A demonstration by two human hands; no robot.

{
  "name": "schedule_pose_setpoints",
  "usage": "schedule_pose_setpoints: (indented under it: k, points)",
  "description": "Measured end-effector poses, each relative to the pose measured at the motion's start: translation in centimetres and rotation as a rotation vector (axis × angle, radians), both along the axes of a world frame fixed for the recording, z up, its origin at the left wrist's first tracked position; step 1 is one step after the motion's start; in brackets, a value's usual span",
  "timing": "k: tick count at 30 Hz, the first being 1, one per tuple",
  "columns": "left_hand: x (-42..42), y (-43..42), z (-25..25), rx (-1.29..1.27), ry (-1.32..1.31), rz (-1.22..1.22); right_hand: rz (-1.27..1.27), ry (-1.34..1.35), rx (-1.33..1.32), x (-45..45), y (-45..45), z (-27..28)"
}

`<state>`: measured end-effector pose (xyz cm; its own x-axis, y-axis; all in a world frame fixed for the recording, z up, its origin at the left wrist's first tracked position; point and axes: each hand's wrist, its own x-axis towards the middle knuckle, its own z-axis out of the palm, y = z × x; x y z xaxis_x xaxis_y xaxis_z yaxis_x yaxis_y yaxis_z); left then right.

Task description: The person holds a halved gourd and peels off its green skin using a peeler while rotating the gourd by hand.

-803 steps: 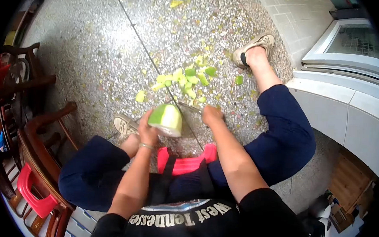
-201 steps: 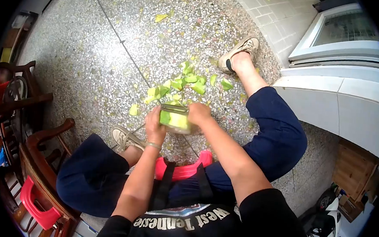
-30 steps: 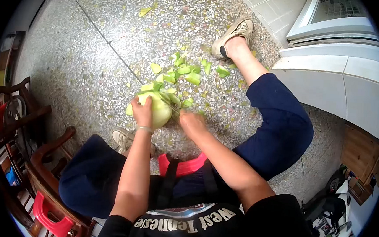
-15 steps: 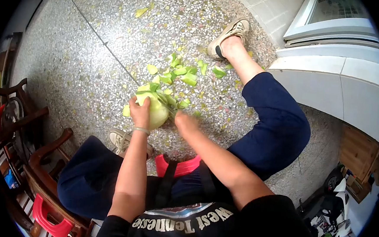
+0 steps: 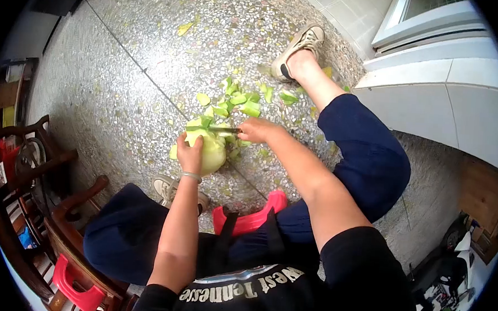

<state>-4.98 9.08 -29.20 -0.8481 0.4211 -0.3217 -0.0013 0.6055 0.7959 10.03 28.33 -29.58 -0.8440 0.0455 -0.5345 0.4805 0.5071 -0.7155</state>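
A large pale green melon-like vegetable (image 5: 212,156) is held just above or on the speckled floor; which one I cannot tell. My left hand (image 5: 190,153) grips its left side, thumb and fingers spread round it. My right hand (image 5: 253,130) is closed round the handle of a knife (image 5: 223,130), whose blade points left and lies across the vegetable's far end. Green peel pieces (image 5: 252,109) lie scattered on the floor just beyond the vegetable.
A red plastic stool (image 5: 250,220) shows between my legs. Dark wooden chairs (image 5: 65,215) stand at the left, with another red plastic piece (image 5: 75,287) by them. A tiled ledge (image 5: 423,100) and window frame are at the right, a scooter (image 5: 447,276) at the lower right.
My right hand has moved up and away from me with the knife, from the vegetable's right side to its far end. My left hand still holds the vegetable. The view has shifted slightly.
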Motion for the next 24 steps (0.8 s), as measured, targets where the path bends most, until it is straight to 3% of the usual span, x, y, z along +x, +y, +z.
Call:
schedule_pose_setpoints:
  k: [1, 4, 5, 7, 11, 15, 19, 23, 24]
  points:
    - [-0.2, -0.1, 0.1, 0.0, 0.001, -0.008, -0.008, 0.001, 0.0, 0.4, -0.1, 0.1]
    - [-0.8, -0.6, -0.3, 0.108, -0.059, 0.058, -0.476, -0.016, 0.006, 1.2, -1.4, 0.2]
    - [-0.8, -1.0, -0.6, 0.104, -0.062, 0.059, -0.475, -0.02, 0.002, 1.6, -2.5, 0.2]
    - [-0.8, -1.9, -0.4, 0.184, -0.102, 0.06, -0.7, -0.176, -0.113, 1.8, -5.4, 2.0]
    - [-0.4, -1.7, 0.4, 0.201, -0.176, 0.135, -0.454, 0.019, -0.018, 0.8, -7.6, 7.1]
    - [-0.6, -1.8, -0.4, 0.218, -0.189, 0.148, -0.369, -0.041, 0.139, 1.1, -10.4, 3.5]
    - [-0.3, -1.7, 0.0, 0.221, -0.171, 0.151, -0.477, -0.046, 0.079, 1.4, -11.7, 1.4]
    - [0.0, -1.1, 1.5, 0.182, -0.169, 0.146, -0.584, 0.111, 0.062, 2.0, -13.2, -1.4]
    - [0.0, -1.2, 1.5, 0.162, -0.159, 0.13, -0.642, 0.001, -0.273, 2.2, -12.5, -1.1]
